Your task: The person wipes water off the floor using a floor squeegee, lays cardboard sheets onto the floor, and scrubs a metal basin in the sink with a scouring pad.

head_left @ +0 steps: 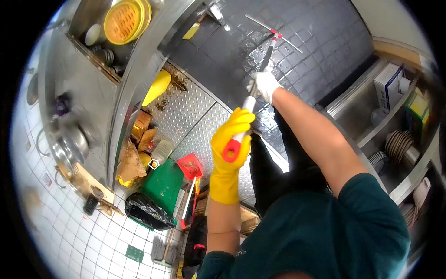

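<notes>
A floor squeegee [267,56] with a long shaft slants up and away from me, its thin crossbar head resting on the wet dark tiles [320,56]. My left hand [231,139], in a yellow rubber glove, is wrapped round the upper end of the handle, where a red end cap pokes out by the palm. Farther down the shaft, my right hand [265,86] in a white glove grips it, fingers closed around it.
Metal tread plates [190,114] border the tiles. At left are a steel counter [88,88], cardboard scraps [130,160], a red dustpan [190,166] and a black trash bag [148,211]. Shelves with stacked plates [398,145] stand at right. A yellow-headed tool [191,30] lies at the far left.
</notes>
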The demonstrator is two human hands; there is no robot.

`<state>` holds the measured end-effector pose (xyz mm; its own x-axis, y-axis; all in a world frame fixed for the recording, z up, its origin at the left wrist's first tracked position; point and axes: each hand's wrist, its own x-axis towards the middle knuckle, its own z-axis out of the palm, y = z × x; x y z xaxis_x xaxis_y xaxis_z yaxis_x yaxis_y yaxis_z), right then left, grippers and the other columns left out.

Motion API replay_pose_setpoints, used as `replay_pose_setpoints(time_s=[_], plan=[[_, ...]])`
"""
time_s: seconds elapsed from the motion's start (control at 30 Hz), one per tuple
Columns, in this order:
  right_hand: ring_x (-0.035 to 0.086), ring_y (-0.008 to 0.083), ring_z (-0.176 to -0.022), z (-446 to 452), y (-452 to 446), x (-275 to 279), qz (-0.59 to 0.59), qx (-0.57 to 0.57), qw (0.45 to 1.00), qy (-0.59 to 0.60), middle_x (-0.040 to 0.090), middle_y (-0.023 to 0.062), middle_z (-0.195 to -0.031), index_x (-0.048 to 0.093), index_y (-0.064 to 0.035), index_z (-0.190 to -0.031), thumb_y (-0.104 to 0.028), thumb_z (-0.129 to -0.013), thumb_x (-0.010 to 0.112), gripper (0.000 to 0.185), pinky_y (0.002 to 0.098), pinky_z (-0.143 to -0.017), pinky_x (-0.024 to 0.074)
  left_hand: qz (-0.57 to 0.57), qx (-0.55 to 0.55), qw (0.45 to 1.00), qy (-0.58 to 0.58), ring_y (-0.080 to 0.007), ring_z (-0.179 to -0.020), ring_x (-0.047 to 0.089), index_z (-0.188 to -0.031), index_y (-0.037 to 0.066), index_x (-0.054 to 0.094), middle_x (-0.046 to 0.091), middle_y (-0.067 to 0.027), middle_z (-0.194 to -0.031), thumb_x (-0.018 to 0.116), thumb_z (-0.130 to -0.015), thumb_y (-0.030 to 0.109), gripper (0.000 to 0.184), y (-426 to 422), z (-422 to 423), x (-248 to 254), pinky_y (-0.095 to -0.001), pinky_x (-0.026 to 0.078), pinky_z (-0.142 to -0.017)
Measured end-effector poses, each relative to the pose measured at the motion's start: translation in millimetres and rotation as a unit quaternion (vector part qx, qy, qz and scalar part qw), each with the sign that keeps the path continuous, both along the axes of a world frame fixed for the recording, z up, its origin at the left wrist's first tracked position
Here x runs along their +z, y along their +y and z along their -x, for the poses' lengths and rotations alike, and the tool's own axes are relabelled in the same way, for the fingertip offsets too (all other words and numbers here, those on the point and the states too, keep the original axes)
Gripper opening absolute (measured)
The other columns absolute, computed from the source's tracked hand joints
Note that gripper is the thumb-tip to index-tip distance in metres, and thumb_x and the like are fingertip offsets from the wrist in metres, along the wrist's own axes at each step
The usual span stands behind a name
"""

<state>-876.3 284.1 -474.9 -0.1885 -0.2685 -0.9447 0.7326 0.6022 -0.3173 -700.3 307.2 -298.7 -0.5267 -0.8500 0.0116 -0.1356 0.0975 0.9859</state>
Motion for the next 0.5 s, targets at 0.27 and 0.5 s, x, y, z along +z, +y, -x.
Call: replay_pose_setpoints(time_s=[0.27,0.5], plan=[[0.071,0.0293,-0.074,-151.4,29.2,-73.3,-0.018,0.249,0.967,0.044,0.068,0.0216,-0.101,0.019,0.0086,-0.148,-0.013,-0.091,0.059,0.073,0.0428,-0.06,0.0598,-0.029,0.05,0.998,-0.025,-0.0351,-0.115,0.065,-0.1,-0.002,0.066,0.071,-0.0181,-0.108,0.061,-0.077,-0.006,0.024,37.2,-146.3,12.0,-0.0473,0.043,-0.108],[0.072,0.0309,-0.093,-341.3,24.4,-51.6,0.137,0.749,0.61,0.219,0.073,0.0165,-0.101,0.066,0.0008,-0.117,-0.028,-0.09,0.066,0.04,0.0582,-0.083,0.0517,-0.116,0.175,0.974,-0.089,-0.0339,-0.113,0.064,-0.098,-0.005,0.066,0.071,-0.0193,-0.109,0.065,-0.078,0.0,0.02,48.8,-277.7,72.7,-0.0448,0.042,-0.106]])
